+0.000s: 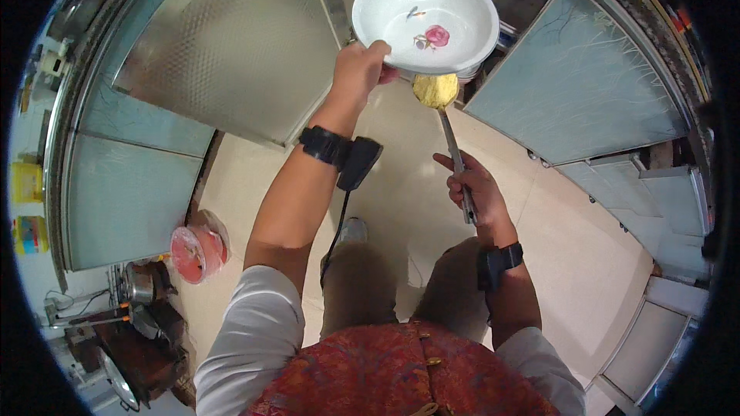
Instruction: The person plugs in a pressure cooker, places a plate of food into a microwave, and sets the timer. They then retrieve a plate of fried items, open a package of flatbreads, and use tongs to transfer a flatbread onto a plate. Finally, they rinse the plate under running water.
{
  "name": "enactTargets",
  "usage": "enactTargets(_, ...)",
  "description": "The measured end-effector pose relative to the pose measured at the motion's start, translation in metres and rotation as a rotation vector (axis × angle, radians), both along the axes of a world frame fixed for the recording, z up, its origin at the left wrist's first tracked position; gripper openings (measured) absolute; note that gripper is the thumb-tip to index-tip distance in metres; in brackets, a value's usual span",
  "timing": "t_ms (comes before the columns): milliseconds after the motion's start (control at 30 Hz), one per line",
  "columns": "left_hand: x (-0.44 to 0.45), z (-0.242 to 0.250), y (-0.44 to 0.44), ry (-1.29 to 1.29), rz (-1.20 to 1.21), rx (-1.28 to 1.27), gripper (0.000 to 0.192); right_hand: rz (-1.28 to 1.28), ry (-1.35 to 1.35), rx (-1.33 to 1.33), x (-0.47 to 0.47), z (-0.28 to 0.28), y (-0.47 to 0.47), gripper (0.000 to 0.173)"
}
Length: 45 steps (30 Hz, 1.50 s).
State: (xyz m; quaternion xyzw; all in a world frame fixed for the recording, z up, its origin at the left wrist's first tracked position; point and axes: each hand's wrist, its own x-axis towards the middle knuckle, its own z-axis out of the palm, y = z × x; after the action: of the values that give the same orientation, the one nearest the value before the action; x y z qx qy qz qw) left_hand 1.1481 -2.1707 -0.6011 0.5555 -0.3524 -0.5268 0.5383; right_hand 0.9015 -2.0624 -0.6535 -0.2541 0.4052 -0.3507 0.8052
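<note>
My left hand (364, 66) grips the near left rim of a white bowl (393, 23) with a pink rose pattern inside. The bowl is held up in front of me, tilted so that its inside shows. In my right hand (477, 188) is the long handle of a metal ladle (450, 133). Its head carries a heap of yellow powder or flour (436, 91). The ladle head is just below the bowl's near rim in the picture, and the rim hides part of it. Whether the two touch, I cannot tell.
An open cabinet door (231, 46) stands left of the bowl, and another pale blue door (578, 81) is on the right. Stacked dishes (469, 73) show partly behind the bowl. A red bin (196, 254) stands on the tiled floor (555, 254), near pots (144, 283) at lower left.
</note>
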Motion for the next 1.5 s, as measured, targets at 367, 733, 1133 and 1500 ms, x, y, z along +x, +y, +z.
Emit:
enactTargets(367,0.038,-0.015,0.112,-0.057,-0.004,0.138,0.022,0.006,-0.190,0.136,0.032,0.001,0.001,0.023)
enactTargets(733,0.075,0.030,0.240,-0.144,0.174,0.252,0.017,0.123,-0.139,0.220,0.021,0.066,0.015,0.048)
enactTargets(1133,0.098,0.126,0.302,-0.085,0.326,0.284,0.016,0.190,0.011,0.146,0.017,0.296,0.043,0.051)
enactTargets(1500,0.016,0.226,0.283,0.058,0.480,0.167,0.019,0.502,-0.096,0.275,0.038,0.408,0.102,0.049)
